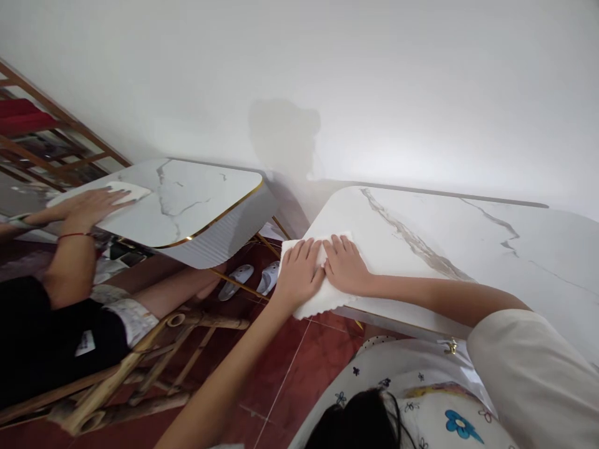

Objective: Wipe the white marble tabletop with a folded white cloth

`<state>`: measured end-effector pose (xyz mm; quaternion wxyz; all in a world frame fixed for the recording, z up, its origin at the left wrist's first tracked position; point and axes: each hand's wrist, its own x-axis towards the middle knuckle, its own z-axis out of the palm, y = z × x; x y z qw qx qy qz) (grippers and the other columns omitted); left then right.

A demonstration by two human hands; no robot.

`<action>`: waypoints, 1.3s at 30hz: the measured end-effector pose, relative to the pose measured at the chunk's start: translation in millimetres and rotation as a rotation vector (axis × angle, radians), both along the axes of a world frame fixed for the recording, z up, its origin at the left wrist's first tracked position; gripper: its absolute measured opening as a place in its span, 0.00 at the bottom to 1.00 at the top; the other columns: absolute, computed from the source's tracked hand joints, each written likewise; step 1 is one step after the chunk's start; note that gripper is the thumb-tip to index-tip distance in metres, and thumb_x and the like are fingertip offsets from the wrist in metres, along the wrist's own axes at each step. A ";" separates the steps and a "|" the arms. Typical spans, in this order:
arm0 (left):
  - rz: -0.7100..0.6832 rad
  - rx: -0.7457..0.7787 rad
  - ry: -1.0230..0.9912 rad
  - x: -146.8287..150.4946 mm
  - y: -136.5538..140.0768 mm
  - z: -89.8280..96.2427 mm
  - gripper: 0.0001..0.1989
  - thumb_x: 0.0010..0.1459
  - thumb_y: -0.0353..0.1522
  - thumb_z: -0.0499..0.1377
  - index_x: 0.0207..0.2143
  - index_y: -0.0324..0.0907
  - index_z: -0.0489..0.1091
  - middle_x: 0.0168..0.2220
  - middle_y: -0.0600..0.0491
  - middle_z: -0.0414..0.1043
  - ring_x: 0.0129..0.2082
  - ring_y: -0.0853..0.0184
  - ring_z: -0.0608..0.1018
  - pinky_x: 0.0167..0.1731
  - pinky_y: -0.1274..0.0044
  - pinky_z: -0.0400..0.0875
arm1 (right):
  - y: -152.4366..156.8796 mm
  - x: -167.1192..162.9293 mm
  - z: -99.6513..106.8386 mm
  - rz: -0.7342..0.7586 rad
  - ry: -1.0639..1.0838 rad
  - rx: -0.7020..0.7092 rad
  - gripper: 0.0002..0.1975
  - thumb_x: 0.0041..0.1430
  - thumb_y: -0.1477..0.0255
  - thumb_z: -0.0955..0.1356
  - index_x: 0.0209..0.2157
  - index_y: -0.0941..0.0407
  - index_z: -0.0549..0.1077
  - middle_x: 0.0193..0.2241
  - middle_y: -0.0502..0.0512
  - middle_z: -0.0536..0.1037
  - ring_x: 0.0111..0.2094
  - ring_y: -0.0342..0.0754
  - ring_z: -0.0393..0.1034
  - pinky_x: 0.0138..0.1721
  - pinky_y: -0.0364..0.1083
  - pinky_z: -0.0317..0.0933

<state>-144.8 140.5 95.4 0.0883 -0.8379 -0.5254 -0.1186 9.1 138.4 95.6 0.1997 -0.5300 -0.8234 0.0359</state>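
Note:
My left hand (pixel 299 274) lies flat on a white cloth (pixel 322 304), its fingers stretched forward. Beside it, thumbs close together, my right hand (pixel 345 265) presses on the same cloth, fingers also spread flat. The cloth covers the near left corner of a white table (pixel 468 243) with grey-brown marble veins, and part of it hangs over the edge. Neither palm's underside shows.
To the left, a co-worker's hands (pixel 91 209) rest on another white cloth (pixel 133 190) on a gold-trimmed marble-look table (pixel 191 199). White slippers (pixel 236 282) lie on red floor tiles between the tables. A bamboo chair (pixel 126 380) stands at lower left; a wall (pixel 374 93) rises behind.

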 end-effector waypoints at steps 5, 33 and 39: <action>0.028 -0.007 0.003 33.8 -17.4 1.2 0.28 0.58 0.37 0.46 0.60 0.39 0.60 0.60 0.40 0.62 0.60 0.50 0.63 0.57 0.59 0.57 | -17.0 30.6 -0.3 0.006 0.020 -0.029 0.25 0.64 0.71 0.57 0.62 0.61 0.60 0.62 0.66 0.60 0.63 0.60 0.51 0.61 0.57 0.49; -0.199 -0.074 -0.199 130.4 197.4 3.1 0.23 0.59 0.35 0.47 0.57 0.41 0.61 0.58 0.46 0.64 0.59 0.58 0.63 0.59 0.64 0.54 | 175.8 120.3 -7.6 -0.239 0.102 0.070 0.22 0.61 0.75 0.57 0.55 0.61 0.66 0.55 0.63 0.69 0.55 0.55 0.59 0.56 0.53 0.54; -0.171 -0.062 -0.227 144.2 231.0 3.8 0.22 0.60 0.35 0.49 0.56 0.41 0.63 0.57 0.46 0.66 0.58 0.57 0.65 0.58 0.64 0.56 | 215.1 135.4 -6.5 -0.195 0.113 0.056 0.22 0.61 0.74 0.57 0.55 0.61 0.67 0.54 0.62 0.70 0.55 0.55 0.61 0.56 0.53 0.54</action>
